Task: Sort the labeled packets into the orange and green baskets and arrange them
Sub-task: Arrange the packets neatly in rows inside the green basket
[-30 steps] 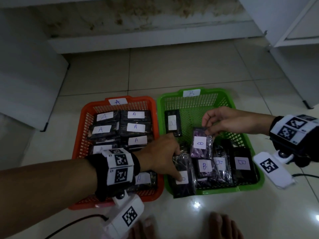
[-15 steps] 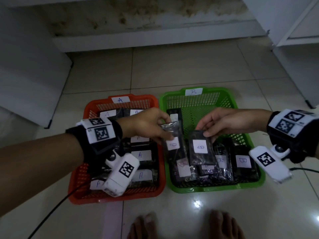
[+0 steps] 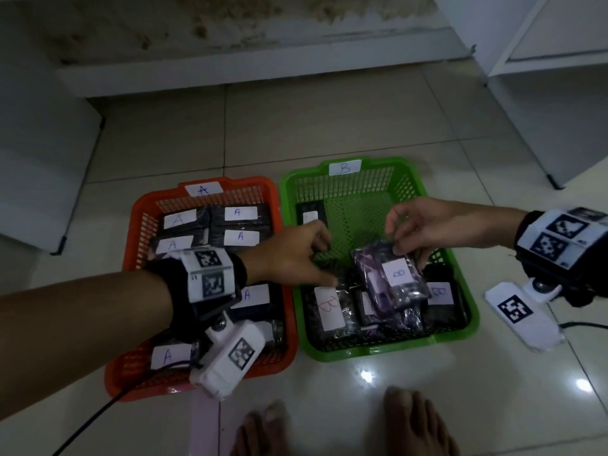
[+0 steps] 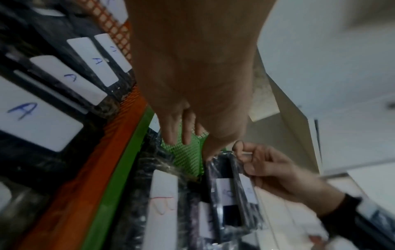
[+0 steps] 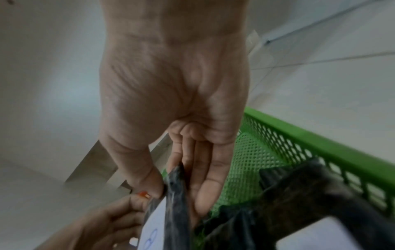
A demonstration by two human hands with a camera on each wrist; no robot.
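Note:
The orange basket (image 3: 255, 184) tagged A holds rows of dark packets with A labels (image 3: 237, 213). Beside it, the green basket (image 3: 388, 350) tagged B holds several B packets along its front. My right hand (image 3: 403, 240) pinches the top edge of a dark B packet (image 3: 394, 278) and holds it tilted above the others; the right wrist view shows thumb and fingers clamped on that edge (image 5: 171, 182). My left hand (image 3: 316, 258) reaches over the green basket's left part with straight fingers (image 4: 177, 135), holding nothing. Its thumb rests by a red-lettered B packet (image 3: 329, 307).
One more packet (image 3: 311, 215) lies at the green basket's back left, with bare mesh floor (image 3: 355, 218) beside it. White cabinets stand at the left (image 3: 39, 159) and right (image 3: 552, 110). Bare feet (image 3: 414, 422) are near the bottom edge, and a cable (image 3: 88, 422) trails at lower left.
Half a second ago my left hand held a packet up over the green basket; that packet now lies at the front left and the hand is empty. My right hand keeps its packet.

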